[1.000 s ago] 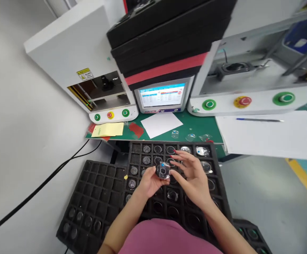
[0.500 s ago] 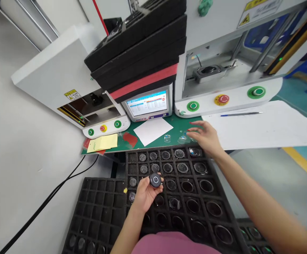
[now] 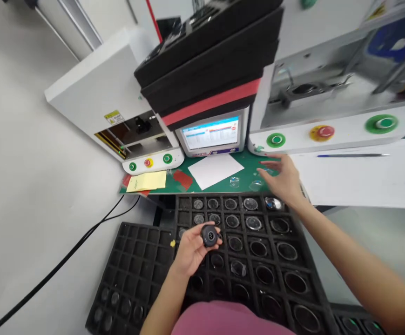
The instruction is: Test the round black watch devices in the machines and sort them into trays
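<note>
Left hand (image 3: pixel 192 251), frame centre: fingers closed on round black device (image 3: pixel 209 236), apparently to expose its dotted face. Right hand (image 3: pixel 285 180), right of centre: fingers parted above table (image 3: pixel 251 166).

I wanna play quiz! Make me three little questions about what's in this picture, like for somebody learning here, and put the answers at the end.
1. Pick one. What does the left hand hold?
A) a pale yellow paper
B) a small round black device
C) a blue-and-silver pen

2. True or false? A long, thin blue-and-silver pen lies on the big white paper at the right.

3. Fill in the blank. On the white boxy machine at the left, one round ____ button sits between two round green buttons.

Key: 1. B; 2. True; 3. red
</note>
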`<control>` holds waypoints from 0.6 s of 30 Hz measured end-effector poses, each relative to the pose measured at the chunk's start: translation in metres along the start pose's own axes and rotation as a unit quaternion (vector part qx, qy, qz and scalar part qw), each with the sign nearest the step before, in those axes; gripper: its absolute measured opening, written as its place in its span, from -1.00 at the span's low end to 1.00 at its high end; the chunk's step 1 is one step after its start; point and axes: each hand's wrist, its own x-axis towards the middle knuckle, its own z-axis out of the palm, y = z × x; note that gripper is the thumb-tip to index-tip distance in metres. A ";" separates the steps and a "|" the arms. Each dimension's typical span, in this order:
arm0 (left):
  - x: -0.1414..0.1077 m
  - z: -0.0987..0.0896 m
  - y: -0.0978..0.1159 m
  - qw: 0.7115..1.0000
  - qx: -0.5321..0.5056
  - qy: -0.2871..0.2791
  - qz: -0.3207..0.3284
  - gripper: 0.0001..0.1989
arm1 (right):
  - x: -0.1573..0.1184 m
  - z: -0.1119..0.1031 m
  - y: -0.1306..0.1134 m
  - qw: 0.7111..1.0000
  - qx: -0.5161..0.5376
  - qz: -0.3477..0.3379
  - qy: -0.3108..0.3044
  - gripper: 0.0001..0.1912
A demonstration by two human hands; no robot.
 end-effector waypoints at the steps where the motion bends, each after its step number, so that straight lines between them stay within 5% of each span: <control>1: 0.000 0.003 0.002 1.000 0.015 -0.007 0.013 -0.46 | -0.019 0.001 -0.014 1.000 0.015 -0.012 -0.016 -0.63; 5: -0.002 0.014 0.009 0.993 0.088 -0.038 0.074 -0.47 | -0.099 -0.001 -0.074 0.992 0.114 -0.052 -0.028 -0.74; 8: -0.008 0.019 0.009 0.981 0.140 -0.066 0.116 -0.50 | -0.136 -0.004 -0.103 0.980 0.194 -0.005 -0.037 -0.74; 13: -0.018 0.018 0.001 0.956 0.197 -0.047 0.212 -0.43 | -0.154 -0.001 -0.114 0.932 0.331 0.114 -0.093 -0.72; 16: -0.023 0.011 -0.001 0.899 0.277 -0.003 0.340 -0.52 | -0.159 -0.001 -0.120 0.876 0.383 0.231 -0.180 -0.68; 18: -0.026 0.004 0.000 0.871 0.336 0.010 0.358 -0.61 | -0.162 -0.001 -0.126 0.833 0.405 0.297 -0.233 -0.64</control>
